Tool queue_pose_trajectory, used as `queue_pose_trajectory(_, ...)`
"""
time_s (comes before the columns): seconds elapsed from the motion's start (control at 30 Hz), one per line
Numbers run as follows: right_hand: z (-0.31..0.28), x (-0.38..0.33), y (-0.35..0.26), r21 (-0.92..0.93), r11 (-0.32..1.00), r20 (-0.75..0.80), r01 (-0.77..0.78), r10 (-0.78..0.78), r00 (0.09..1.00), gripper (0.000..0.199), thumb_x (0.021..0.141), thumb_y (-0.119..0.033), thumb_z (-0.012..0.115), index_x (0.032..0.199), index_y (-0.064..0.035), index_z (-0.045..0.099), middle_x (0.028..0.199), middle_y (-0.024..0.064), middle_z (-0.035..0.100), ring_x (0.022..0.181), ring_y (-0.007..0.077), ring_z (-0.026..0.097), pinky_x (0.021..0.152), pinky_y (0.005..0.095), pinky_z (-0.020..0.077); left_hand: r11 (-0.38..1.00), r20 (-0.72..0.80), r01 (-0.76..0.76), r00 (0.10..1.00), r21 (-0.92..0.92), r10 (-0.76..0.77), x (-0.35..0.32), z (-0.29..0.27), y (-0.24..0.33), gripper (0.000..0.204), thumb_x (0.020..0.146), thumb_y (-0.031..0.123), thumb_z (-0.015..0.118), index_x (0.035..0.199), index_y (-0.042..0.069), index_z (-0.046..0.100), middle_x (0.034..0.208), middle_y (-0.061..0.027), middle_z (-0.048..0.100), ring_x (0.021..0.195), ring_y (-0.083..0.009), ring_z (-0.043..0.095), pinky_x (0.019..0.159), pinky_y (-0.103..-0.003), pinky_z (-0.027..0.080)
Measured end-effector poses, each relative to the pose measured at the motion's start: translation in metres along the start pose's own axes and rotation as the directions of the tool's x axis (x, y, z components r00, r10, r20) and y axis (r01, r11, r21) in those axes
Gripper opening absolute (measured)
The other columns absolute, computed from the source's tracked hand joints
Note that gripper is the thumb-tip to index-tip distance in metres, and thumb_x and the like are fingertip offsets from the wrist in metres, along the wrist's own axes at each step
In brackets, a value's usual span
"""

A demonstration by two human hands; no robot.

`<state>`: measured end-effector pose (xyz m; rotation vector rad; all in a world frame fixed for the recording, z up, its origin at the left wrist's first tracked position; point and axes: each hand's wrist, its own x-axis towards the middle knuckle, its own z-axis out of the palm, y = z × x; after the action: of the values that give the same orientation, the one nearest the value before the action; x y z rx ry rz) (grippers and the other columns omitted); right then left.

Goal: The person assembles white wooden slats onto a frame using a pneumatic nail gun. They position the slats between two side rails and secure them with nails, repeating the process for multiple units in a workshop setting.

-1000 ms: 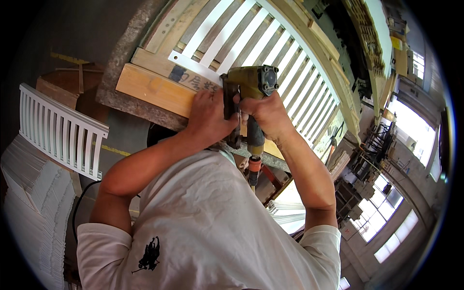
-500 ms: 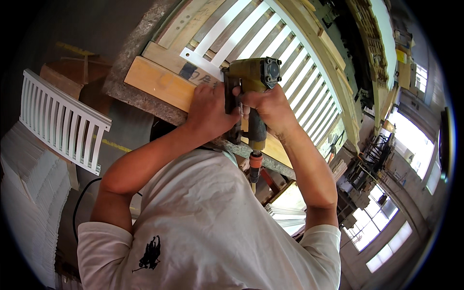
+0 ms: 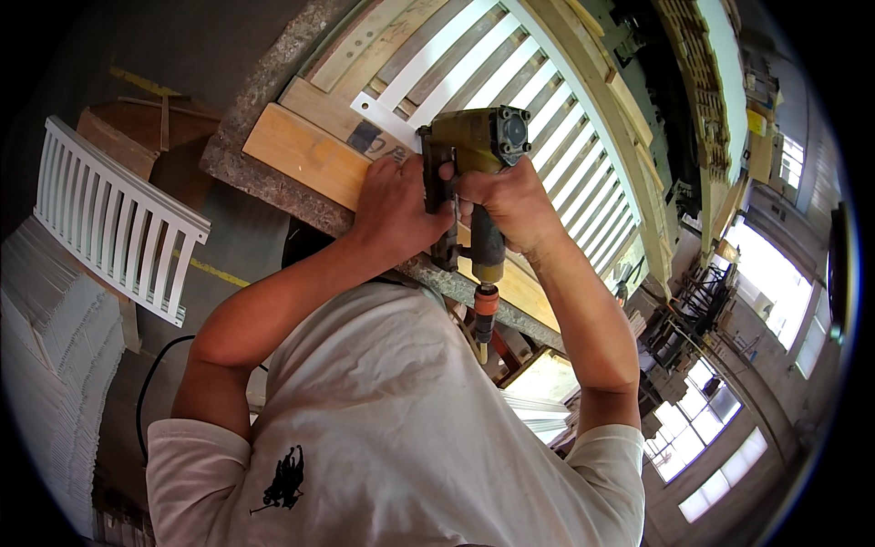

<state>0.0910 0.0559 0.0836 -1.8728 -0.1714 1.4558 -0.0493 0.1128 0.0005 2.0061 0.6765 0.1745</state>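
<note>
My right hand [image 3: 510,201] is wrapped around the grip of an olive-and-black pneumatic nail gun [image 3: 469,137]. The gun's nose rests at the near end of a white slatted panel [image 3: 387,117], which lies on a wooden jig. Just left of the gun, my left hand [image 3: 392,201] is bent over the jig's yellowish front board [image 3: 310,150]. Its fingers are curled and its thumb reaches the gun's dark side; what lies beneath the fingers is hidden. An orange-red air coupling [image 3: 485,305] hangs below the gun's handle.
The jig sits on a rough-edged bench [image 3: 232,146]. At my left, another white slatted panel [image 3: 118,219] leans on a tall stack of white pieces [image 3: 68,337], near a brown box [image 3: 118,141]. A black hose [image 3: 141,401] runs by my left elbow. Stacked wood [image 3: 697,91] stands beyond the bench.
The view has shifted slightly, so the bench and panels appear a little displaced. Both hands and the nail gun keep nearly the same position.
</note>
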Motion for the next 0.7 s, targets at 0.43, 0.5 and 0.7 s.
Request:
queue_pose_trajectory(0.43, 0.003, 0.000, -0.009, -0.085, 0.996, 0.014, 0.006, -0.005, 1.000, 0.009, 0.075, -0.002, 0.059, 0.082, 0.0026, 0.060, 0.060, 0.0072, 0.058, 0.051, 0.0144, 0.055, 0.049, 0.0291, 0.0455, 0.999, 0.003, 0.039, 0.999, -0.029, -0.039, 0.001, 0.000, -0.003, 0.048, 0.068, 0.022, 0.077, 0.103, 0.000, 0.052, 0.092, -0.0138, 0.059, 0.092, -0.0345, 0.053, 0.085, -0.047, 0.039)
queue_pose_trajectory(0.5, 0.004, 0.001, -0.009, -0.087, 0.996, 0.021, 0.009, -0.007, 1.000, 0.009, 0.074, -0.002, 0.059, 0.082, 0.0026, 0.060, 0.060, 0.0074, 0.058, 0.051, 0.0145, 0.055, 0.050, 0.0292, 0.0456, 0.999, -0.029, 0.030, 0.999, -0.025, -0.031, 0.000, 0.002, -0.004, 0.048, 0.068, 0.022, 0.077, 0.103, 0.001, 0.052, 0.092, -0.0137, 0.059, 0.092, -0.0342, 0.053, 0.084, -0.047, 0.039)
queue_pose_trajectory(0.7, 0.009, 0.015, -0.015, -0.083, 0.990, 0.092, 0.117, -0.110, 0.990, 0.009, 0.075, -0.003, 0.061, 0.081, 0.0026, 0.061, 0.060, 0.0074, 0.060, 0.051, 0.0143, 0.056, 0.049, 0.0289, 0.0451, 0.999, -0.018, 0.037, 0.999, -0.012, -0.037, 0.007, -0.014, -0.010, 0.055, 0.068, 0.024, 0.078, 0.108, 0.000, 0.050, 0.093, -0.0141, 0.061, 0.093, -0.0349, 0.056, 0.095, -0.049, 0.037)
